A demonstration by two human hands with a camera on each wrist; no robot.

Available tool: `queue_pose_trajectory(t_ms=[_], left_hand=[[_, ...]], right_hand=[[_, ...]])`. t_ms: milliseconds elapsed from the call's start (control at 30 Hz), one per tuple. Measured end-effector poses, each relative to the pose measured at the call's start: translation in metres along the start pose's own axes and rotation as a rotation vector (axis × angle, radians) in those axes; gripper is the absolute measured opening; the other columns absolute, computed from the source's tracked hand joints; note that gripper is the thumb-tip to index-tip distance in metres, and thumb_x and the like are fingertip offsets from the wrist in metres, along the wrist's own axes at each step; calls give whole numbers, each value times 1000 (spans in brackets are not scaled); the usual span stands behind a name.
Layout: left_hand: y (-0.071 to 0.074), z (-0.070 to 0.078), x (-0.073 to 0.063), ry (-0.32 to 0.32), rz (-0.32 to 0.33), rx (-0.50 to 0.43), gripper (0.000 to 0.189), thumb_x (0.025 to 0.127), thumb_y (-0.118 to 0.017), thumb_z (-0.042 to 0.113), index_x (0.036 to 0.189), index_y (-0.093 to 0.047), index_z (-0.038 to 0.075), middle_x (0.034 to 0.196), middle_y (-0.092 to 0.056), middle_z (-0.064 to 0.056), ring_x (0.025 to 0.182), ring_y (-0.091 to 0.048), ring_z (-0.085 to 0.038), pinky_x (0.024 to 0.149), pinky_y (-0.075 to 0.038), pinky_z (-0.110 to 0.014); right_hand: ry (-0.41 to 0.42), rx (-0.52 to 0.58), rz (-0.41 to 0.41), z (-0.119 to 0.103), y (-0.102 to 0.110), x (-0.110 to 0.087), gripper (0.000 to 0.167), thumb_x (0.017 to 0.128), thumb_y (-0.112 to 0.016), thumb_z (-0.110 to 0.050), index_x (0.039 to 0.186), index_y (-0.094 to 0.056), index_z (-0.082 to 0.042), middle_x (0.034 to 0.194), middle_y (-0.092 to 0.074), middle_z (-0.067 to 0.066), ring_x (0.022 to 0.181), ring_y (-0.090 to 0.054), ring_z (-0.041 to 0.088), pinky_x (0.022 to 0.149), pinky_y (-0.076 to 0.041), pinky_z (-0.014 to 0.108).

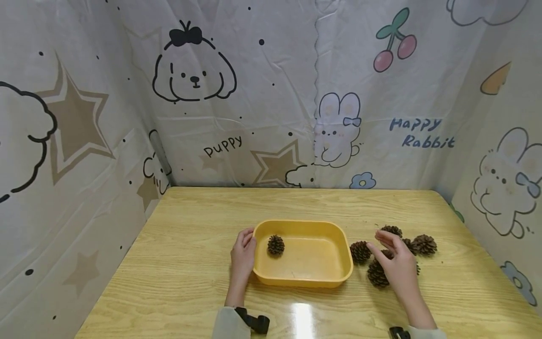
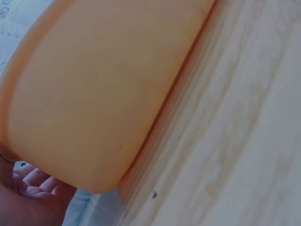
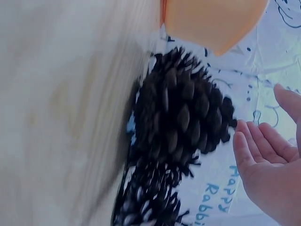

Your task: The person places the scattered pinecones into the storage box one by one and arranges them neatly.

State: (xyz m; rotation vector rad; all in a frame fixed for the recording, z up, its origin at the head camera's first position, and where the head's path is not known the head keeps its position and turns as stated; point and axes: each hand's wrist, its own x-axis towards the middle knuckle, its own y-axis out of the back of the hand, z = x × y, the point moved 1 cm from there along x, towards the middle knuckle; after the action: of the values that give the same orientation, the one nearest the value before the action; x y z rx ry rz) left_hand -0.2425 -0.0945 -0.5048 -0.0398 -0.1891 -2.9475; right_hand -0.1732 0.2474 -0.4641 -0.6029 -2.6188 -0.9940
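A yellow plastic basin stands on the table with one pine cone inside, toward its left end. My left hand holds the basin's left side, thumb at the rim; in the left wrist view its fingers lie against the outer end wall. To the right of the basin my right hand hovers over a cluster of pine cones, thumb and fingers spread apart with nothing between them. Below it is a large dark pine cone, also big in the right wrist view, where the fingertips come close beside its scales.
One pine cone sits right by the basin's right wall. Others lie farther right, such as a brown pine cone. The wooden table ends at a printed cloth backdrop, and cloth also hangs along both sides.
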Motion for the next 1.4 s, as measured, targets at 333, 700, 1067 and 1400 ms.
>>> queue_pose_trajectory(t_ms=[333,700,1067,1400], left_hand=[[2,2,-2,-2,-13,-12,36,101,-49,14,135,-53,3,134,-60,-23,126,-57,-37,103,-50,-47],[0,2,-1,-11,-9,-15,37,101,-50,15,135,-53,1,134,-60,-24,125,-58,-38,101,-51,-47],[1,4,-1,-4,-7,-3,35,99,-49,11,132,-54,0,132,-60,-26,125,-58,-40,102,-50,-48],[0,-1,2,0,2,-2,34,99,-50,13,132,-56,4,132,-62,-22,125,-59,-36,103,-50,-47]], right_hand=[[-143,-90,-27,19,26,-3,53,91,-69,-33,134,-54,-7,129,-63,16,110,-65,18,82,-50,7],[-369,-107,-71,47,48,-7,67,92,-64,-44,143,-44,-4,141,-53,23,128,-54,37,101,-44,50],[-481,-82,-278,64,58,-8,89,91,-61,-54,150,-27,4,151,-34,31,138,-35,49,108,-39,58],[-479,-169,-427,72,59,-2,96,88,-62,-58,149,-24,6,150,-27,39,135,-34,54,103,-44,59]])
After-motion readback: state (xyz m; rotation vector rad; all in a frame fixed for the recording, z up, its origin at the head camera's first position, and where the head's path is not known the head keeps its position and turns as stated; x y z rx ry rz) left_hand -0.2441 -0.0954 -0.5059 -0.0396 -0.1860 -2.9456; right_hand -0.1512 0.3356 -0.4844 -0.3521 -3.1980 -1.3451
